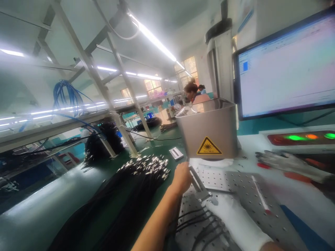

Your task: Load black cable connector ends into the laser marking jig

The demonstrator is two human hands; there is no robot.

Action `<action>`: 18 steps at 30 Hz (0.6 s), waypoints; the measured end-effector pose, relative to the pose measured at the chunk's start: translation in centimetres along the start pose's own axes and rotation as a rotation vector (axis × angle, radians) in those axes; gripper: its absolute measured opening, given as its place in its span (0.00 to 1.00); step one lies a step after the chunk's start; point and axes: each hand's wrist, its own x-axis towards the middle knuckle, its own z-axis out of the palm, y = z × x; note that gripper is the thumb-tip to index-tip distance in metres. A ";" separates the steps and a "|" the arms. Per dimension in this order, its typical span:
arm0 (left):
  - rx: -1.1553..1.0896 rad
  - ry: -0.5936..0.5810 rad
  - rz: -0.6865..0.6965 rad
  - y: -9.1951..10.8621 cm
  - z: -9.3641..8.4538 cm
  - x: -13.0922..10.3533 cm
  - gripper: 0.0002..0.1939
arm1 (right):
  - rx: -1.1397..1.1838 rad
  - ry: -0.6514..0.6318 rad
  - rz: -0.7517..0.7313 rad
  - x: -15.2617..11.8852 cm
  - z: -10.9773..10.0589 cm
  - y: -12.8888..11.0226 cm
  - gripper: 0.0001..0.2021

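My left hand is bare and closed at the left end of a metal bracket, beside the perforated metal plate. What its fingers grip is hidden. My right hand wears a white glove. Its thumb and fingers are at the bracket's near end, by a metal fixture, where small parts blur together. Several black cables run from that fixture toward the lower left. Left of my left hand lies a big bundle of black cables with shiny metal ends.
A grey machine housing with a yellow warning sign stands ahead. Right are a monitor, a lit button panel, used gloves and a red-tipped white pen. Other people sit farther back.
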 end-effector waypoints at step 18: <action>0.273 -0.060 -0.080 -0.6 1.9 -16.9 0.23 | -0.287 0.327 -0.294 -9.3 -3.2 0.1 0.05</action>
